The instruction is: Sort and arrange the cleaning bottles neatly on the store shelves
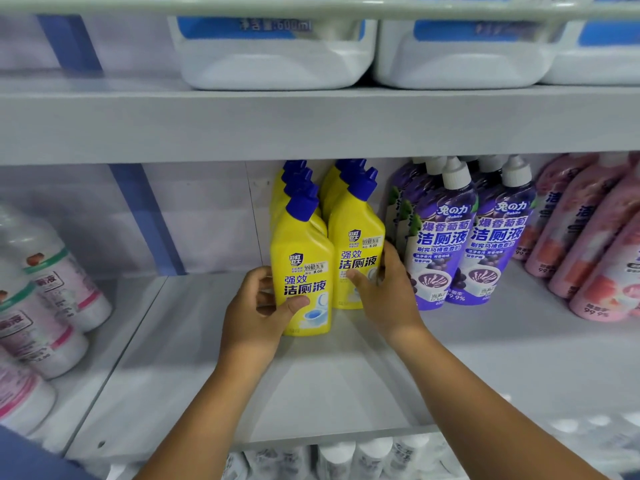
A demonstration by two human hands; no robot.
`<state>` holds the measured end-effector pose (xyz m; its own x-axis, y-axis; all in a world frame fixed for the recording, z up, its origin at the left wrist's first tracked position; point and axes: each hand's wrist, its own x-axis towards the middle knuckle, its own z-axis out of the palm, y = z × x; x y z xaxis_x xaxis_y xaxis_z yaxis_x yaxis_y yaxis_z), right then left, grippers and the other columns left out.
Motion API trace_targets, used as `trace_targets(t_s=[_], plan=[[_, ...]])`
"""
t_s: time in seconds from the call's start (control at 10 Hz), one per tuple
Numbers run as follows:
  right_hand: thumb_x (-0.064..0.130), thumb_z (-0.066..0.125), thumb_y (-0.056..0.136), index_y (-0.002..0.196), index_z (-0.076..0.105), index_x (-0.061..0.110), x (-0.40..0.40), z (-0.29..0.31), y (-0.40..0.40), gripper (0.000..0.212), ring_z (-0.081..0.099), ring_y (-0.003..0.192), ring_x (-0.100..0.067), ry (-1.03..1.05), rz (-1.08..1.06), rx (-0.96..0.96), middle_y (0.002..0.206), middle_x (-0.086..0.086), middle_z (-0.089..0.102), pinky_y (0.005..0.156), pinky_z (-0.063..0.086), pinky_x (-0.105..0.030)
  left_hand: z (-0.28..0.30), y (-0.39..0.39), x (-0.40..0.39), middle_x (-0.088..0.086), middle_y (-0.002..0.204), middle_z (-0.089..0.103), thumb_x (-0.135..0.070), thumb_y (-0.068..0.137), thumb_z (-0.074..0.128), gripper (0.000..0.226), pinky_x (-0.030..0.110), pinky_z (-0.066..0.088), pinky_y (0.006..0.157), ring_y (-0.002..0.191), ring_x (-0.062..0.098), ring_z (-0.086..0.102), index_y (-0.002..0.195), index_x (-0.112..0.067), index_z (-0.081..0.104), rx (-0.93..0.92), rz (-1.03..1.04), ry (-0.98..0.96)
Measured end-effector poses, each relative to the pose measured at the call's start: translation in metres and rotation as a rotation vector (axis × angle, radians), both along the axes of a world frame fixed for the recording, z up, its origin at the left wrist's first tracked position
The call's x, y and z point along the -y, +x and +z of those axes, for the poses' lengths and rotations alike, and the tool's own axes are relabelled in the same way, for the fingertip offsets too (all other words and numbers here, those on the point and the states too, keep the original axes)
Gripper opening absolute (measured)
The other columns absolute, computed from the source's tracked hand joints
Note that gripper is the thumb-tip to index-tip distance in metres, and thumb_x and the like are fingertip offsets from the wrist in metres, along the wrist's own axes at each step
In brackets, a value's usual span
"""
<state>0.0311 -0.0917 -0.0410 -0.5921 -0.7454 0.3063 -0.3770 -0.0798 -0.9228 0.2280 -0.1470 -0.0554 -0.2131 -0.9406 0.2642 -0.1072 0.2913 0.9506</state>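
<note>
Soft, even, cool light fills the shelf (346, 386), with only a faint grey shadow under the arms. Wide-angle bending curves the edges, and the white jugs (277, 53) overhead blur, their print barely readable.

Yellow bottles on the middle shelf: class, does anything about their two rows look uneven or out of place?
Yes. The left front yellow bottle, held by the left hand, stands nearer the shelf edge than the right front yellow bottle, which the right hand grips. The two rows' fronts are not level. Nothing looks spilled or damaged.
</note>
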Motion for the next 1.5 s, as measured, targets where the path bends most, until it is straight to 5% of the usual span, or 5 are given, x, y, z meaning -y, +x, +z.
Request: trace_targets(t_s=[0.4,0.7,1.0,1.1,1.5], plan=[[0.008,0.078,0.087,0.122,0.052,0.035,-0.002,0.003,0.000,0.051,0.061,0.094,0.019,0.000,0.015,-0.002,0.112,0.013,0.069,0.078,0.042,0.002,-0.003,-0.004,0.003,-0.011,0.107,0.071,-0.043,0.065,0.092,0.051,0.032,0.060,0.075,0.089,0.004,0.071,0.104,-0.035,0.060,0.055,0.056,-0.019],[0.007,0.084,0.077,0.102,0.049,0.020,0.002,-0.024,-0.005,0.045,0.066,0.094,-0.021,0.193,-0.005,-0.056,0.102,-0.003,0.068,0.074,0.048,-0.027,-0.010,-0.002,-0.003,-0.009,0.123,0.056,-0.031,0.073,0.091,0.053,0.040,0.062,0.077,0.089,0.009,0.071,0.108,-0.044,0.054,0.197,0.039,-0.055],[0.010,0.075,0.088,0.111,0.054,0.014,-0.004,-0.028,-0.010,0.031,0.062,0.085,0.002,0.250,0.030,-0.100,0.103,0.002,0.066,0.068,0.041,-0.011,-0.028,0.000,-0.003,-0.004,0.117,0.068,-0.033,0.073,0.091,0.051,0.023,0.060,0.071,0.089,0.003,0.073,0.113,-0.036,0.060,0.109,0.037,-0.006],[0.013,0.077,0.087,0.116,0.058,0.015,-0.006,-0.032,-0.006,0.035,0.063,0.101,-0.013,0.224,0.005,-0.103,0.110,0.003,0.067,0.085,0.044,-0.021,-0.023,-0.001,-0.006,-0.006,0.112,0.072,-0.032,0.073,0.090,0.045,0.020,0.059,0.070,0.090,0.004,0.073,0.109,-0.035,0.062,0.068,0.036,0.031],[0.024,0.077,0.088,0.110,0.062,0.023,-0.012,-0.013,0.010,0.027,0.065,0.092,0.011,0.068,-0.016,0.164,0.104,0.016,0.071,0.081,0.051,-0.013,0.012,0.003,-0.007,-0.021,0.088,0.077,-0.028,0.077,0.089,0.035,0.015,0.055,0.066,0.084,0.000,0.074,0.106,-0.024,0.071,-0.098,-0.055,0.172]])
